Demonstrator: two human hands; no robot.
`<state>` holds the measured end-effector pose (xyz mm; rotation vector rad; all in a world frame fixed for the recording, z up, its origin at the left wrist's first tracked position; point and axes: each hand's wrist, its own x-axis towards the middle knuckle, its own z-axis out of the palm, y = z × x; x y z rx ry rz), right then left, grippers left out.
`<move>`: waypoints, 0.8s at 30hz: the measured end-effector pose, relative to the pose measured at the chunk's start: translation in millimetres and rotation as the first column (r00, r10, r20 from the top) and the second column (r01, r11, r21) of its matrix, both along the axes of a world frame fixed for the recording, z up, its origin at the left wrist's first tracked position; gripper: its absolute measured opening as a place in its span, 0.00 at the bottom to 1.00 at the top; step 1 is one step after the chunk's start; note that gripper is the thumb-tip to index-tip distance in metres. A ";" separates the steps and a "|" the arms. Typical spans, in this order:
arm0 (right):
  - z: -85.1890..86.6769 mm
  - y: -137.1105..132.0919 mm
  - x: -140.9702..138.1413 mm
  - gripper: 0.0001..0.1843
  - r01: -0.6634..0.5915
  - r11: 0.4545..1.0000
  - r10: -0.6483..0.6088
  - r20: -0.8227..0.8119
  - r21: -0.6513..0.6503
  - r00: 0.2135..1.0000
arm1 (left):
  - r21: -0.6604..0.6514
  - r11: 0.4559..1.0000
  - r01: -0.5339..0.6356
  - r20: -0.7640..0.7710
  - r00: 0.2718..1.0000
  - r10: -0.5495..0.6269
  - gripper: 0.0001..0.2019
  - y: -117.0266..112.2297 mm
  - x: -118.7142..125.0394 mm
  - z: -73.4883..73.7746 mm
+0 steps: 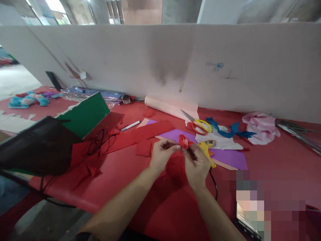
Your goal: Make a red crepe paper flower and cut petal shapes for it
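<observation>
As the left hand (162,155) and right hand (197,164) pinch a small red bundle (184,141) in their fingers (175,147) above the mid-surface (112,180), it's bunched already, perhaps unfinished, blur hides that, while a flat red strip (147,131), far left of it, looks unused.

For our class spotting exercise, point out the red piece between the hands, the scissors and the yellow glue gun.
Red piece (184,142), head view: its middle.
Scissors (190,116), head view: a blade.
Yellow glue gun (205,147), head view: body.
</observation>
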<state>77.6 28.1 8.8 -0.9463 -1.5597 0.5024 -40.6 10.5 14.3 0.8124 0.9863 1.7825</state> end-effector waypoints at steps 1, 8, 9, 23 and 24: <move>1.0 -0.6 -0.4 0.05 -0.017 1.000 0.017 -0.009 -0.016 1.000 | 0.002 1.000 0.027 0.021 0.999 -0.027 0.09 2.5 -3.6 0.8; 3.0 -0.3 -2.0 0.05 -0.101 0.993 0.097 -0.058 -0.065 0.994 | 0.011 0.960 0.279 -0.134 0.952 -0.275 0.12 11.3 -25.1 4.2; 3.4 -0.4 -2.1 0.05 -0.103 0.993 0.100 -0.062 -0.052 0.993 | 0.012 0.955 0.296 -0.142 0.946 -0.291 0.11 12.0 -26.5 3.1; 6.2 -1.2 -1.4 0.05 -0.104 0.994 0.097 -0.167 -0.035 0.981 | 0.007 0.954 0.300 -0.145 0.944 -0.296 0.13 9.5 -17.9 -8.5; 6.7 -0.5 -1.2 0.05 -0.112 0.992 0.101 -0.168 -0.056 0.981 | 0.007 0.958 0.285 -0.141 0.949 -0.282 0.13 9.5 -16.5 -8.0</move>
